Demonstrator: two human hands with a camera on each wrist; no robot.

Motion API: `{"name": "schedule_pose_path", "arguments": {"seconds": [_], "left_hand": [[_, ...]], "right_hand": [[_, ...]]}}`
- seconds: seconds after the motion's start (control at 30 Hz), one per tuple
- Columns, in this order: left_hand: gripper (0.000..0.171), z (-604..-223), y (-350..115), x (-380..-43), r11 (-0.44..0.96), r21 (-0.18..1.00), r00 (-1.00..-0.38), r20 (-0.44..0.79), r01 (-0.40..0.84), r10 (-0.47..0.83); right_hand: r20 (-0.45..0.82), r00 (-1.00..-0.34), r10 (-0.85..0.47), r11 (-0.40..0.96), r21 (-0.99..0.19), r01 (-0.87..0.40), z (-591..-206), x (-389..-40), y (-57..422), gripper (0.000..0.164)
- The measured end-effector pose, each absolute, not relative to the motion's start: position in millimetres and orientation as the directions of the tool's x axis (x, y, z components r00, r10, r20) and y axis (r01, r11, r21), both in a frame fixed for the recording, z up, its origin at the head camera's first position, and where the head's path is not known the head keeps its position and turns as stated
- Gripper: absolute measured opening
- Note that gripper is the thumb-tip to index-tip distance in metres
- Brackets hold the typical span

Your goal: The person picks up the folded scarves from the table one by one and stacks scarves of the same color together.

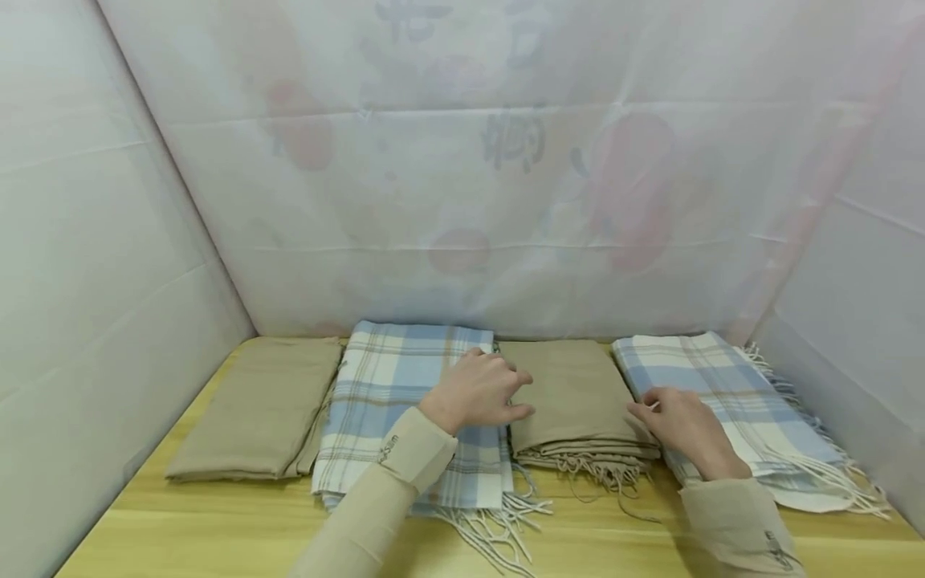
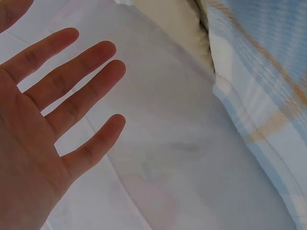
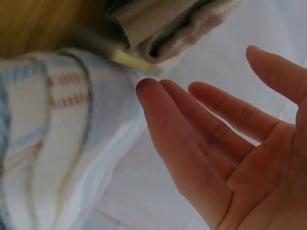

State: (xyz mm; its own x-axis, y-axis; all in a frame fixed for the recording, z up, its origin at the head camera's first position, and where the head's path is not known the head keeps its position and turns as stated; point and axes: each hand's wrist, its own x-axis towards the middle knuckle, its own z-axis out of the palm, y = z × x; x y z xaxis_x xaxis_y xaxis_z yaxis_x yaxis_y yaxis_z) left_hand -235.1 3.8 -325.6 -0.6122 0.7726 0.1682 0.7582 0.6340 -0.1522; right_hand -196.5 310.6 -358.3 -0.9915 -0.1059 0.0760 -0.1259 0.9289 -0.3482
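Note:
My left hand (image 1: pixel 478 392) hovers over the right side of a folded blue-and-white plaid scarf (image 1: pixel 386 401). Its fingers point toward a folded tan scarf (image 1: pixel 567 389) with fringe at the front. In the left wrist view the fingers (image 2: pixel 86 98) are spread and straight, with nothing held. My right hand (image 1: pixel 686 427) is above the gap between that tan scarf and a second folded plaid scarf (image 1: pixel 730 377). Its fingers (image 3: pixel 165 139) are loosely extended and hold nothing in the right wrist view.
Another folded tan scarf (image 1: pixel 253 409) lies at the far left, beside the first plaid one. All four-sided bundles sit in a row on a wooden table (image 1: pixel 181 530). White cloth walls (image 1: pixel 405 201) with faded prints enclose the back and both sides. Loose fringe (image 1: pixel 499 530) trails toward the front.

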Motion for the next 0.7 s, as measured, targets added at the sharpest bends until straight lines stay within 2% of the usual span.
{"name": "schedule_pose_path", "arguments": {"seconds": [0.5,0.7], "left_hand": [[0.041,-330.3,25.6,-243.7,0.612,-0.144,-0.6,0.12,0.778,0.791],[0.04,-331.3,32.4,-245.4,0.602,-0.153,-0.591,0.117,0.784,0.798]], "right_hand": [[0.077,-0.991,-0.109,0.933,-0.336,-0.129,-360.7,-195.7,310.8,0.035],[0.06,-0.993,-0.1,0.922,-0.369,-0.115,-362.4,-194.4,311.9,0.036]]}}
